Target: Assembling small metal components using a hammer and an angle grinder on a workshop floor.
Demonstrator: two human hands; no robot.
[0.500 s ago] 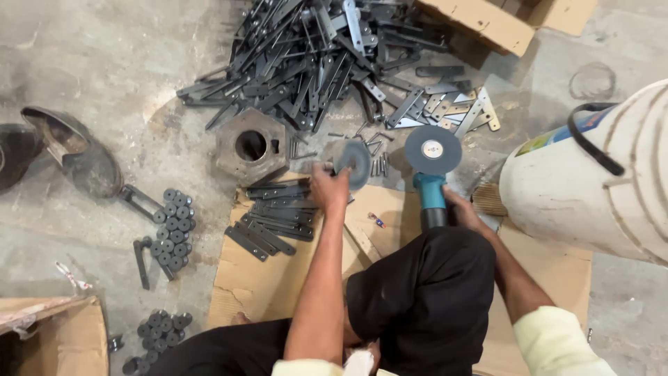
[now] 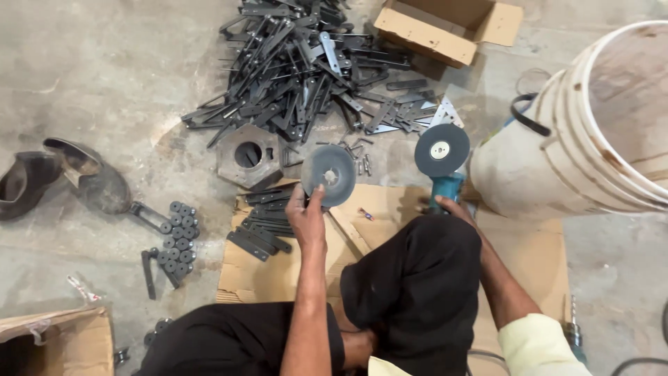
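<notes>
Two dark shoes (image 2: 62, 177) lie far left on the concrete floor (image 2: 90, 69), beside a cluster of small round washers (image 2: 177, 233). Over the flattened cardboard (image 2: 278, 275), the left hand (image 2: 307, 217) lifts a grey grinding disc (image 2: 328, 174), fingers clamped on its lower edge. Behind it sprawls a heap of metal strips (image 2: 299, 66). Rightward, the right hand (image 2: 456, 207) has its fingers closed around a teal angle grinder (image 2: 442, 167), next to a white bucket (image 2: 570, 146).
</notes>
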